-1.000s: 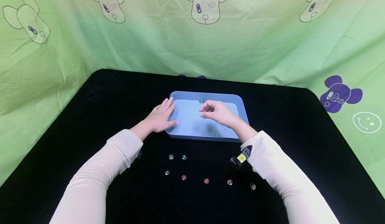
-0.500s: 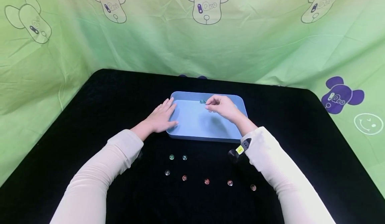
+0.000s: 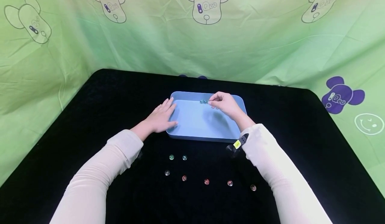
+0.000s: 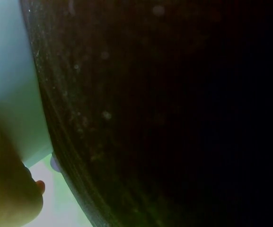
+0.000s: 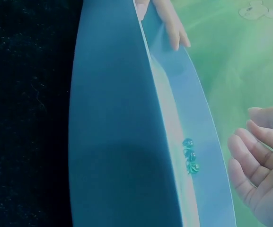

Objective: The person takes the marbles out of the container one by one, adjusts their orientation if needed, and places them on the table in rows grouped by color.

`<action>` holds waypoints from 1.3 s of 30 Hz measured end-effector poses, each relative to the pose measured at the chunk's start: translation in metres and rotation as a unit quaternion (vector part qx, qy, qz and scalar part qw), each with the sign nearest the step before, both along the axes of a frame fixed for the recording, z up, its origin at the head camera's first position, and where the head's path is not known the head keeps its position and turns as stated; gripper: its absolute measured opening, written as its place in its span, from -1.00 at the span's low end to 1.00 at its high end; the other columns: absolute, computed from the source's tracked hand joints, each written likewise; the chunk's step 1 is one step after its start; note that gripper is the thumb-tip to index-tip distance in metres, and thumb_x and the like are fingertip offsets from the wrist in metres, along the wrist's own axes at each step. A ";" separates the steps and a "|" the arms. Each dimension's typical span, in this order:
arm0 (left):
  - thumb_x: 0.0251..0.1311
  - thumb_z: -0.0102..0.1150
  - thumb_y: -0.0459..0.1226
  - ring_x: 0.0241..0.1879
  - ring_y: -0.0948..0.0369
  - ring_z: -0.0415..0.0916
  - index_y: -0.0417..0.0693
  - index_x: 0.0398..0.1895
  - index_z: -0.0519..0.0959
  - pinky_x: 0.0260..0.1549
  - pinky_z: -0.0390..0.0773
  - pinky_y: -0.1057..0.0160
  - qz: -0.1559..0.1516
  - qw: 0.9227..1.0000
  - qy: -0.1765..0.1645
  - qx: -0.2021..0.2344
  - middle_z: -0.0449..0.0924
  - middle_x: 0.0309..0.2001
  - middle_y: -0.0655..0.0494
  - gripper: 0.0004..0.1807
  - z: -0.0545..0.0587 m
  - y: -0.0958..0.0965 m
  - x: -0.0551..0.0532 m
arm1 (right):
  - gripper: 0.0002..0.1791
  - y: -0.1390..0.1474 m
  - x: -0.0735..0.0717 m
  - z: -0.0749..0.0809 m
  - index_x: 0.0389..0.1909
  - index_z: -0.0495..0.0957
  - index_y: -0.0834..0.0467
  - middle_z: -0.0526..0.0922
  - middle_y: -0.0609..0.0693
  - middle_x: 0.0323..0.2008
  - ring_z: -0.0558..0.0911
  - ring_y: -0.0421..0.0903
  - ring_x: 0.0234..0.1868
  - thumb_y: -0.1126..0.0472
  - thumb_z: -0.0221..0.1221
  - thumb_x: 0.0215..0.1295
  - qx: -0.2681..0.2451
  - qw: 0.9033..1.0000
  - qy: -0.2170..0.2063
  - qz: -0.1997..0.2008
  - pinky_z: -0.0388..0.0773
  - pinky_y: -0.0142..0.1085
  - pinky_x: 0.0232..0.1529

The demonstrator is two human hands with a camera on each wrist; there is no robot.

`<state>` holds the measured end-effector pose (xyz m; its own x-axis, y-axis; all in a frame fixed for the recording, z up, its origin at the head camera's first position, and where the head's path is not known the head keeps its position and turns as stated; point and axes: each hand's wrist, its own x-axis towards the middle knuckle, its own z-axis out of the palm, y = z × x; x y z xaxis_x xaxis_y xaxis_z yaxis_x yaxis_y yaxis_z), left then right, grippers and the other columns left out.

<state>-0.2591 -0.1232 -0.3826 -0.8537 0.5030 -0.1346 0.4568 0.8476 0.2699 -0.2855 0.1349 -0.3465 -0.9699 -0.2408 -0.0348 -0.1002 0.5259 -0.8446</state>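
A shallow light-blue tray [image 3: 192, 120] lies on the black table. My left hand [image 3: 160, 117] rests over its left edge with fingers spread; the left wrist view shows part of this hand [image 4: 13, 189] blurred at lower left. Inside the tray, three teal-green glass marbles [image 5: 189, 154] sit in a row at the far wall. My right hand [image 3: 225, 104] hovers above the tray, thumb and fingers curled, fingertips close to the row's right end in the head view. From the right wrist view, that hand [image 5: 261, 161] appears higher than the marbles; whether a marble sits between its fingertips is unclear.
In front of the tray lie two greenish marbles [image 3: 178, 157]. A row nearer me holds a clear marble [image 3: 167, 173] and several reddish ones, including one in the middle [image 3: 206, 182]. A green printed curtain [image 3: 150, 43] hangs behind the black table [image 3: 126, 93].
My right hand has moved back and to the right above the tray, exposing more of the marble row. My left hand and the marbles on the table have kept their places.
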 end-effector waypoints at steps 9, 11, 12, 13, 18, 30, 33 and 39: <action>0.15 -0.15 0.08 0.28 0.08 -0.47 -0.16 0.32 -0.13 0.16 -0.22 0.08 0.002 1.000 -0.002 -0.001 -0.45 0.33 0.00 -0.20 0.000 0.001 0.000 | -0.81 0.000 -0.010 -0.007 -0.31 0.46 0.33 0.52 0.07 -0.46 0.48 -0.12 -0.44 0.29 0.13 0.10 -0.002 1.000 -0.007 -0.020 0.40 -0.26 -0.31; 0.14 -0.15 0.08 0.28 0.08 -0.47 -0.16 0.32 -0.12 0.16 -0.21 0.07 0.004 1.000 -0.003 0.001 -0.45 0.33 0.00 -0.20 0.000 0.001 0.000 | -0.81 0.000 -0.011 -0.009 -0.30 0.46 0.34 0.51 0.05 -0.46 0.48 -0.08 -0.42 0.29 0.12 0.10 -0.003 1.000 -0.011 -0.023 0.40 -0.27 -0.31; 0.14 -0.15 0.08 0.28 0.08 -0.47 -0.16 0.32 -0.12 0.16 -0.21 0.07 0.005 1.000 -0.003 0.001 -0.45 0.33 0.00 -0.20 0.000 0.001 0.000 | -0.81 0.000 -0.011 -0.010 -0.30 0.46 0.34 0.50 0.05 -0.46 0.48 -0.06 -0.41 0.30 0.12 0.10 -0.005 1.000 -0.013 -0.025 0.41 -0.26 -0.31; 0.14 -0.15 0.08 0.28 0.08 -0.47 -0.15 0.32 -0.13 0.16 -0.22 0.08 0.005 1.000 -0.004 0.001 -0.45 0.33 0.01 -0.20 0.000 0.001 0.001 | -0.81 -0.001 -0.011 -0.010 -0.30 0.45 0.35 0.51 0.05 -0.46 0.48 -0.04 -0.40 0.31 0.11 0.10 -0.007 0.999 -0.015 -0.027 0.41 -0.26 -0.31; 0.14 -0.16 0.09 0.28 0.08 -0.48 -0.14 0.32 -0.13 0.16 -0.22 0.08 0.008 1.000 -0.004 -0.001 -0.46 0.33 0.02 -0.19 -0.002 0.000 0.000 | -0.82 -0.001 -0.014 -0.013 -0.31 0.44 0.35 0.51 0.05 -0.45 0.49 -0.03 -0.39 0.32 0.11 0.09 -0.003 0.999 -0.026 -0.043 0.41 -0.29 -0.33; 0.14 -0.16 0.09 0.28 0.08 -0.49 -0.15 0.32 -0.13 0.16 -0.22 0.06 0.004 1.000 -0.001 -0.002 -0.47 0.33 0.01 -0.19 -0.001 0.000 -0.001 | -0.83 -0.001 -0.025 -0.018 -0.29 0.42 0.30 0.49 0.03 -0.44 0.44 -0.16 -0.46 0.32 0.10 0.08 0.052 0.997 -0.045 -0.046 0.33 -0.38 -0.47; 0.14 -0.16 0.09 0.28 0.08 -0.48 -0.15 0.32 -0.13 0.16 -0.22 0.07 0.006 1.000 -0.001 -0.003 -0.47 0.33 0.01 -0.19 -0.002 0.000 -0.001 | -0.83 0.000 -0.028 -0.020 -0.30 0.42 0.29 0.48 0.01 -0.47 0.42 -0.16 -0.49 0.32 0.10 0.08 0.059 0.996 -0.045 -0.045 0.31 -0.38 -0.51; 0.14 -0.15 0.09 0.28 0.08 -0.48 -0.15 0.32 -0.12 0.16 -0.22 0.07 0.008 1.000 0.000 0.000 -0.47 0.33 0.02 -0.19 -0.002 0.000 -0.001 | -0.82 0.000 -0.031 -0.024 -0.28 0.41 0.31 0.47 0.03 -0.49 0.42 -0.17 -0.51 0.35 0.08 0.06 0.077 0.995 -0.048 -0.034 0.32 -0.40 -0.53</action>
<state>-0.2600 -0.1229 -0.3849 -0.8618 0.4892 -0.1341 0.4430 0.8547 0.2706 -0.3166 0.1346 -0.3709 -0.9740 -0.1600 -0.1604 0.0174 0.6533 -0.7569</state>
